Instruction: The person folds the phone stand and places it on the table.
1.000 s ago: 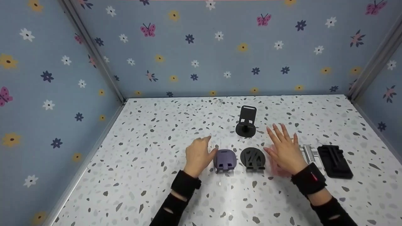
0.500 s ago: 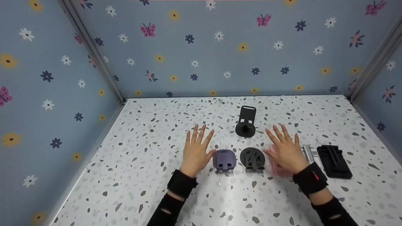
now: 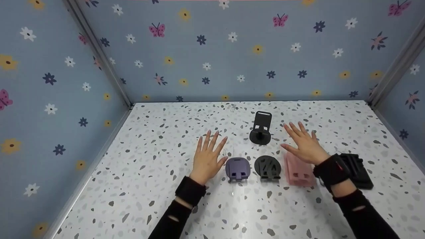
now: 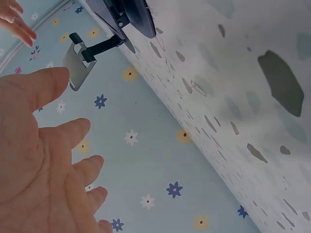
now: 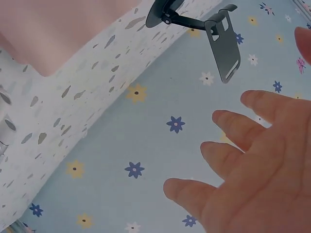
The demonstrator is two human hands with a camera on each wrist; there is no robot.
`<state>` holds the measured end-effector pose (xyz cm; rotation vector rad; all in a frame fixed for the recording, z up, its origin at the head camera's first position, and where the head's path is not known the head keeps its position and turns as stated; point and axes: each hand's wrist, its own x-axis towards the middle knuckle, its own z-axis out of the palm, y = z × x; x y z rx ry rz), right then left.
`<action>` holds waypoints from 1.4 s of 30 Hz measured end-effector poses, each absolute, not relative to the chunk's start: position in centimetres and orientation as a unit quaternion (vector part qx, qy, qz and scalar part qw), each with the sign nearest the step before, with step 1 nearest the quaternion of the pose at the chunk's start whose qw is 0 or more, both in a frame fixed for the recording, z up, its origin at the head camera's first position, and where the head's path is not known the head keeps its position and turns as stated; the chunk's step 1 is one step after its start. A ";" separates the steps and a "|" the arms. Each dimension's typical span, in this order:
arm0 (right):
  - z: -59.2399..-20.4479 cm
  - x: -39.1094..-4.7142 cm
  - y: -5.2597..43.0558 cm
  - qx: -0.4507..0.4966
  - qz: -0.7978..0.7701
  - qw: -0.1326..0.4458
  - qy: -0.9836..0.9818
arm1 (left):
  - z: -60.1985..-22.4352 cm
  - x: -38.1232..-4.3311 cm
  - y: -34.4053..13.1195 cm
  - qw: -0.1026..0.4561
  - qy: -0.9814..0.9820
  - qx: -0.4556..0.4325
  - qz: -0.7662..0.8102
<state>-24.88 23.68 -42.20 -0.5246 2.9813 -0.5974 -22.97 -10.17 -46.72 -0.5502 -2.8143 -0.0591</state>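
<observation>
My left hand (image 3: 206,162) is held palm down with fingers spread, just left of a folded purple phone stand (image 3: 237,168). It holds nothing. My right hand (image 3: 306,145) also has its fingers straight and holds nothing; it hovers over the far end of a folded pink phone stand (image 3: 298,171). Between the two lies a round dark grey folded phone stand (image 3: 267,167). Farther back, an unfolded black phone stand (image 3: 262,127) stands upright on its round base. Its raised plate also shows in the right wrist view, beyond my fingertips (image 5: 250,98).
A black rectangular folded stand (image 3: 358,171) lies at the right, partly behind my right wrist. In the right wrist view a white object (image 5: 6,124) shows at the left edge. The speckled tabletop (image 3: 159,139) ends at flowered walls (image 3: 219,56) at the back and sides.
My left hand's bent fingers have straightened and spread. My right hand has shifted slightly up and right, uncovering more of the pink stand, while its wrist now covers the white one.
</observation>
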 end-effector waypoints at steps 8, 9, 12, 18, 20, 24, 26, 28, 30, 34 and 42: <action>-41.8 -27.2 24.1 -0.173 -0.223 0.060 0.958 | -46.2 -23.3 -9.5 0.122 -0.971 -0.197 -0.060; -41.8 -27.4 24.1 -0.172 -0.224 0.063 0.957 | -46.2 -23.3 -9.4 0.120 -0.971 -0.197 -0.061; -41.8 -27.9 24.2 -0.169 -0.227 0.070 0.956 | -46.0 -23.6 -9.2 0.118 -0.971 -0.197 -0.059; -42.0 -29.1 24.1 -0.173 -0.239 0.086 0.952 | -45.7 -24.1 -9.1 0.113 -0.972 -0.191 -0.081; -42.0 -29.4 23.9 -0.177 -0.243 0.089 0.950 | -45.7 -24.1 -9.0 0.110 -0.972 -0.189 -0.089; -41.9 -30.1 23.5 -0.172 -0.251 0.103 0.947 | -45.5 -24.2 -8.8 0.099 -0.973 -0.186 -0.095; -42.0 -30.5 23.2 -0.166 -0.256 0.111 0.946 | -45.5 -24.1 -8.7 0.093 -0.974 -0.183 -0.095; -42.1 -30.8 22.9 -0.159 -0.271 0.115 0.942 | -45.5 -24.1 -8.6 0.087 -0.975 -0.180 -0.097; -42.4 -31.2 22.5 -0.151 -0.294 0.109 0.938 | -45.5 -24.2 -8.5 0.084 -0.975 -0.178 -0.099; -43.0 -32.1 21.7 -0.119 -0.359 0.093 0.921 | -45.7 -24.3 -8.5 0.086 -0.975 -0.179 -0.101; -44.9 -33.4 20.1 -0.033 -0.547 0.110 0.829 | -46.2 -24.2 -8.4 0.098 -0.973 -0.182 -0.100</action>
